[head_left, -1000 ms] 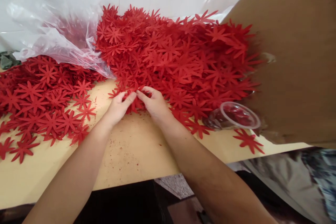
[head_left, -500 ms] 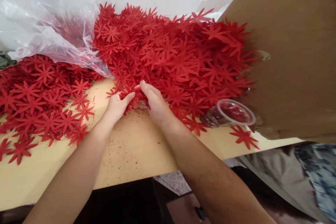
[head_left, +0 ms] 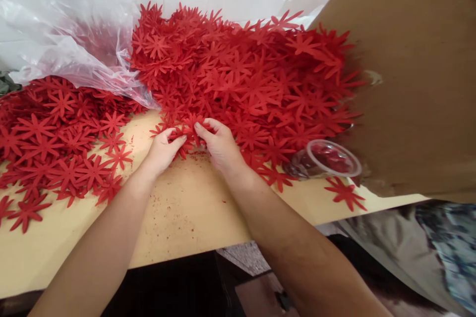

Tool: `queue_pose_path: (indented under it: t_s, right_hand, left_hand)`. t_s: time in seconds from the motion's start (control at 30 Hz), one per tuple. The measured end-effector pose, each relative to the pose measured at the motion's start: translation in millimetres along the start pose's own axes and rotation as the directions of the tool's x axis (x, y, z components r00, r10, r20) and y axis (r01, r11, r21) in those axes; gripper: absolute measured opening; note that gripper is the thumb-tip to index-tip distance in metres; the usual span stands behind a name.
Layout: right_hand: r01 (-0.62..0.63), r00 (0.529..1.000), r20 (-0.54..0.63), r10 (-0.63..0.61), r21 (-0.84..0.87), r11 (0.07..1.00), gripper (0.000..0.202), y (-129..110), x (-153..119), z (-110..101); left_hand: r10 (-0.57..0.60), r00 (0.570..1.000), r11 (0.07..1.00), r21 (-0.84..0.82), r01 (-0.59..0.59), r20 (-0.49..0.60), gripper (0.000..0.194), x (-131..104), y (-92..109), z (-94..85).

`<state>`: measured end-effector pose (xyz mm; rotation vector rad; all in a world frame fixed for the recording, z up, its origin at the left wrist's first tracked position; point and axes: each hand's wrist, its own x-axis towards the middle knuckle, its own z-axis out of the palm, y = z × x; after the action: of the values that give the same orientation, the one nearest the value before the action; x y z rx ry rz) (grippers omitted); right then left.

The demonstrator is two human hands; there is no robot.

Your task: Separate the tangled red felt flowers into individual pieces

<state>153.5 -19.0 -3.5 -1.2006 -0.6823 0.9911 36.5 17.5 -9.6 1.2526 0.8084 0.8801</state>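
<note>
The right hand (head_left: 223,148) pinches a red, star-shaped, felt-like flower (head_left: 192,125); the left hand (head_left: 162,152) curls just beside it, its hold unclear. Behind the grip rises a heap of matching flowers (head_left: 241,67). The pinched flower seems light, soft, bendable, best held near its centre.

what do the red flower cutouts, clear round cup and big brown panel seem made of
Red flower cutouts: perhaps matte fabric or foam; thin petals without gloss.
Clear round cup: likely glossy plastic; transparent, with highlights on its rim.
Big flat brown panel: apparently matte cardboard, by its dull, plain face.
</note>
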Motion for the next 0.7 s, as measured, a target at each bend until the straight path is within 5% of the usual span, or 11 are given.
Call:
queue_pose_path:
  t_s: [0.3, 0.47, 0.7]
  right_hand:
    - [0.344, 0.938, 0.082, -0.335, -0.307, 0.887, 0.046, 11.8, 3.6, -3.4]
    - [0.361, 0.932, 0.106, -0.345, -0.279, 0.890, 0.040, 15.0, 1.8, 1.3]
    - [0.344, 0.936, -0.015, -0.353, -0.190, 0.920, 0.027, 16.5, 7.1, -3.2]
  left_hand:
    - [-0.016, 1.000, 0.999, 0.031, 0.016, -0.015, 0.028, -6.7, 11.4, 2.7]
    - [-0.003, 0.987, 1.000, 0.020, 0.006, -0.160, 0.007, -1.7, 9.4, 6.7]
    - [0.013, 0.976, 1.000, 0.021, -0.009, -0.218, 0.009, -3.7, 10.5, 6.4]
